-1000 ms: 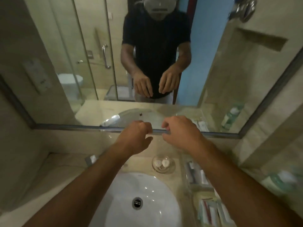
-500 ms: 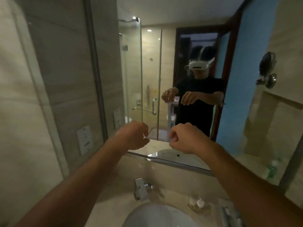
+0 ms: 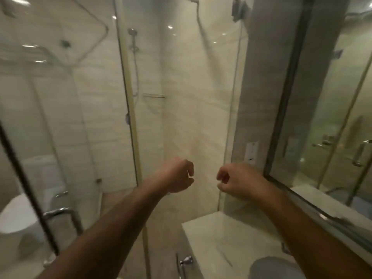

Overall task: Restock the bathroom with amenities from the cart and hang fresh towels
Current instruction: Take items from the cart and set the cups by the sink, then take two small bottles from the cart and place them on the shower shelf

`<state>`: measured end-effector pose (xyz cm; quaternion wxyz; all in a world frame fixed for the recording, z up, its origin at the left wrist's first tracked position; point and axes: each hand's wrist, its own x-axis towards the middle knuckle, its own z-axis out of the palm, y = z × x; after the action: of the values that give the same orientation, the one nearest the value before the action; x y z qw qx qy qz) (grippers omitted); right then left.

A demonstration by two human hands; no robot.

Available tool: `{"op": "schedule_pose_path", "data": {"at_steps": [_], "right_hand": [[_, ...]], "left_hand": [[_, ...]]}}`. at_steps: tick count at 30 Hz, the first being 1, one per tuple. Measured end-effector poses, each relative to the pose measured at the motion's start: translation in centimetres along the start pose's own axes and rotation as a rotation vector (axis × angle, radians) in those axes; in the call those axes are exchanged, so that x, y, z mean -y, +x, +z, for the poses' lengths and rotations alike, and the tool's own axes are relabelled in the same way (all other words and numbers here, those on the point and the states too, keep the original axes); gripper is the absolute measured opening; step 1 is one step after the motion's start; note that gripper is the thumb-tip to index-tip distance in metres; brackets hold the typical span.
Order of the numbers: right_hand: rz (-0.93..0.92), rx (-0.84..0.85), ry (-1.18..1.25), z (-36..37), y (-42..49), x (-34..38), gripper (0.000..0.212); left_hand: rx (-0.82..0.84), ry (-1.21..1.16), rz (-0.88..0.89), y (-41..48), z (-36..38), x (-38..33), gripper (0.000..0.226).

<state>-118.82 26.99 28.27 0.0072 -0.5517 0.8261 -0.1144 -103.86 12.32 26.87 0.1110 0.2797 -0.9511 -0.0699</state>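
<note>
My left hand (image 3: pixel 175 175) and my right hand (image 3: pixel 237 181) are raised side by side in front of the glass shower enclosure (image 3: pixel 181 97). The fingers of both are curled in towards the thumbs, and I see nothing held in either. A gap of bare glass lies between them. A thin metal bar (image 3: pixel 154 95) is fixed to the tiled wall inside the shower, with nothing hanging on it. No towel, amenity or cart is in view.
The pale vanity counter (image 3: pixel 221 234) and the rim of the sink (image 3: pixel 271 268) lie at the lower right, under the wall mirror (image 3: pixel 332 137). A toilet (image 3: pixel 18 216) stands at the lower left behind a glass door with a chrome handle (image 3: pixel 58 212). A shower head (image 3: pixel 132 32) hangs on its rail.
My view has swung left from the mirror and sink to the shower enclosure. Both hands kept their curled pose and moved slightly further apart.
</note>
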Motion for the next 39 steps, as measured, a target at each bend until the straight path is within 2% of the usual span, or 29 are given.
{"op": "schedule_pose_path", "data": {"at_steps": [8,11,17,23,29,34,39], "right_hand": [[-0.498,0.094,0.031,5.1,2.6,24.8,0.023],[-0.673,0.134,0.072,6.8,1.6,35.3,0.021],[-0.956,0.219,0.158,11.1,-2.7,53.9,0.021],[-1.185,0.357,0.167,15.6,-8.4,67.9,0.02],[-1.395,0.399,0.11,19.3,-13.6,79.4,0.015],[-1.525,0.459,0.121,23.8,-15.6,87.4,0.021],[-1.622,0.514,0.105,29.1,-13.3,94.5,0.019]], "left_hand": [[-0.128,0.003,-0.44,-19.4,-6.8,17.7,0.016],[-0.191,0.036,-0.593,-27.6,-9.6,23.2,0.015],[-0.218,0.114,-0.878,-44.6,-13.5,32.5,0.017],[-0.238,0.124,-1.16,-60.2,-14.8,36.8,0.015],[-0.234,0.133,-1.404,-72.5,-14.6,38.6,0.013],[-0.267,0.121,-1.588,-79.5,-13.8,40.9,0.011],[-0.271,0.096,-1.72,-82.7,-12.1,45.1,0.011]]}}
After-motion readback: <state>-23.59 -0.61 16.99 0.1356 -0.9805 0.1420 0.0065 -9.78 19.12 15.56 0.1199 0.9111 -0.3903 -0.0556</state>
